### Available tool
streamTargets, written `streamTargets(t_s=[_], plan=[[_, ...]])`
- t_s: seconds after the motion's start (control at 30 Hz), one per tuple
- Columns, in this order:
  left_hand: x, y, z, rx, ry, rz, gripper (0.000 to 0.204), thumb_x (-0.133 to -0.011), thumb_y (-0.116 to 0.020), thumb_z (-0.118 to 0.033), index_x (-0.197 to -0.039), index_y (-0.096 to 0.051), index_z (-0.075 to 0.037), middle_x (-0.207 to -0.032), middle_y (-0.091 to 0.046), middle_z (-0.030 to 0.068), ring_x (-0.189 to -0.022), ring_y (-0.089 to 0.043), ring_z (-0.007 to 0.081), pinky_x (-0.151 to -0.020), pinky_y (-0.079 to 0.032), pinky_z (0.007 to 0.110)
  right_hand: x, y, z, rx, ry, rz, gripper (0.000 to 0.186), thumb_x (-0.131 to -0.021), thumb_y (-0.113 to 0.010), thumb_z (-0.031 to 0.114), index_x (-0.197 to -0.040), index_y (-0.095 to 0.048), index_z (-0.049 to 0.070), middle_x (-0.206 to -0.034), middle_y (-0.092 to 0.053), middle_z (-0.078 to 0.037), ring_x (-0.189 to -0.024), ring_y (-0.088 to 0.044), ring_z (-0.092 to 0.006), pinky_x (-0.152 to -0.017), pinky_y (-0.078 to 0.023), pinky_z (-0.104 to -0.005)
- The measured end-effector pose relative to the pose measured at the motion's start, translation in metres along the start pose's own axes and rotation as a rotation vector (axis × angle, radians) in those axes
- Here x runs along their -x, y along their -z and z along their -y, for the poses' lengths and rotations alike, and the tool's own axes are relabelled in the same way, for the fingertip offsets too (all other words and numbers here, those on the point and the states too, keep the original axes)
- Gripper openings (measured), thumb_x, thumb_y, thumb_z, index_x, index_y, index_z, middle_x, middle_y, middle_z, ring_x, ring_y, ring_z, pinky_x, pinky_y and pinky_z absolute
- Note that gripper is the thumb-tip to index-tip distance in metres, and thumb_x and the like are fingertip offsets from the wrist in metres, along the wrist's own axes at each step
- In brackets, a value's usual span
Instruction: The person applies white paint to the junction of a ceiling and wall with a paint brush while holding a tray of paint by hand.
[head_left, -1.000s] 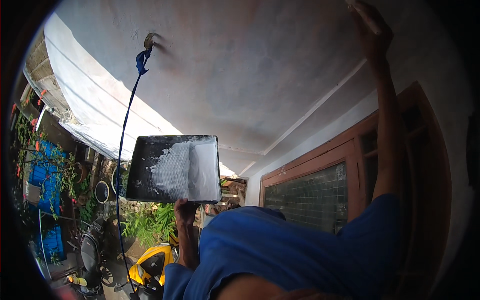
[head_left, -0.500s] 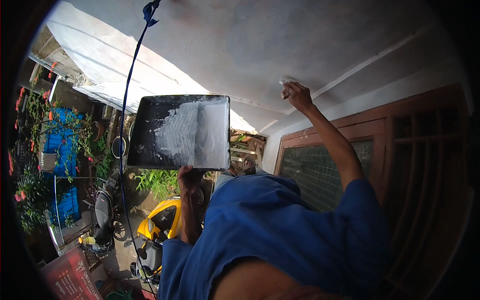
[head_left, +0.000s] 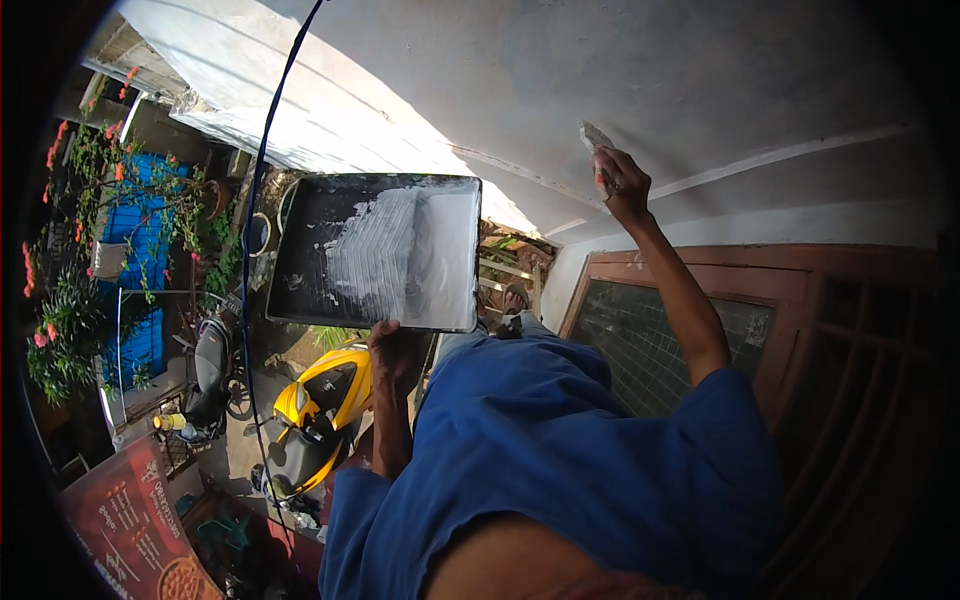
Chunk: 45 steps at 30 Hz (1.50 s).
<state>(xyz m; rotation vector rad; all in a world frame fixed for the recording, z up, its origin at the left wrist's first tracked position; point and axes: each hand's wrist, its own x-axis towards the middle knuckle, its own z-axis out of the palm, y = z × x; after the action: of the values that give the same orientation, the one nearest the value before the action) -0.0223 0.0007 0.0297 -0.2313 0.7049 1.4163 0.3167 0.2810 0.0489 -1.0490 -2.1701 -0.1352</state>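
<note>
Well, tray (head_left: 308,265) juts from gripping left hand (head_left: 389,350), whitish tool (head_left: 592,135) from gripping right hand (head_left: 627,186)

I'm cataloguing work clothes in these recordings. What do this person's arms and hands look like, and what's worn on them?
Short, loose sleeves of a plain blue cloth shirt cover the upper arms. The forearms are bare, with no watch visible. The left hand and right hand are ungloved; rings are too small to tell.
</note>
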Motion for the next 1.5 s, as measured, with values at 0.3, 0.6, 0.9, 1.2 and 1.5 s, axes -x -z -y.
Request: streamTargets(t_s=[0.3,0.6,0.9,1.2,1.5], plan=[[0.0,0.013,0.002,0.077,-0.024,-0.023,0.045,-0.062,-0.058,-0.012,-0.105,-0.055,0.003,-0.106,-0.059,0.0133,-0.098,-0.055,0.0272,-0.093,-0.037,0.037,-0.058,-0.032,-0.018,0.071,0.104,0.065,0.034,-0.062,-0.067,0.01,-0.095,-0.059,0.011,-0.091,-0.06,-0.004,-0.083,-0.059,-0.0205,-0.068,-0.051,-0.034],[-0.018,0.033,0.004,0.147,0.024,-0.047,0.046,-0.062,-0.053,-0.009,-0.106,-0.052,0.006,-0.111,-0.056,0.0153,-0.105,-0.051,0.0284,-0.098,-0.032,0.042,-0.032,-0.056,-0.001,0.034,0.136,0.188,0.04,-0.058,-0.068,0.006,-0.097,-0.059,0.011,-0.096,-0.058,-0.003,-0.089,-0.058,-0.02,-0.07,-0.051,-0.0316],[-0.017,0.025,0.011,0.082,-0.081,-0.006,0.046,-0.063,-0.052,-0.012,-0.105,-0.053,0.008,-0.109,-0.057,0.0171,-0.102,-0.053,0.0288,-0.096,-0.034,0.042,-0.069,-0.031,0.027,-0.24,-0.368,-0.059,0.017,-0.076,-0.064,0.011,-0.091,-0.061,0.002,-0.083,-0.062,-0.011,-0.069,-0.062,-0.0218,-0.064,-0.048,-0.0297],[-0.027,0.031,0.025,0.076,-0.143,-0.029,0.049,-0.063,-0.053,-0.012,-0.107,-0.052,0.008,-0.109,-0.057,0.0149,-0.103,-0.052,0.0288,-0.097,-0.033,0.043,-0.018,-0.02,0.036,-1.374,-1.427,0.041,0.022,-0.079,-0.062,0.009,-0.099,-0.054,0.004,-0.09,-0.059,-0.006,-0.078,-0.059,-0.0139,-0.064,-0.05,-0.0263],[-0.057,0.046,0.042,0.171,-0.28,-0.078,0.055,-0.061,-0.054,-0.014,-0.112,-0.049,0.007,-0.114,-0.055,0.0149,-0.105,-0.051,0.0294,-0.096,-0.033,0.045,-0.001,-0.066,-0.012,-1.912,-1.612,0.105,0.018,-0.082,-0.06,0.014,-0.097,-0.052,0.007,-0.095,-0.06,-0.006,-0.087,-0.06,-0.0169,-0.071,-0.053,-0.0278]])
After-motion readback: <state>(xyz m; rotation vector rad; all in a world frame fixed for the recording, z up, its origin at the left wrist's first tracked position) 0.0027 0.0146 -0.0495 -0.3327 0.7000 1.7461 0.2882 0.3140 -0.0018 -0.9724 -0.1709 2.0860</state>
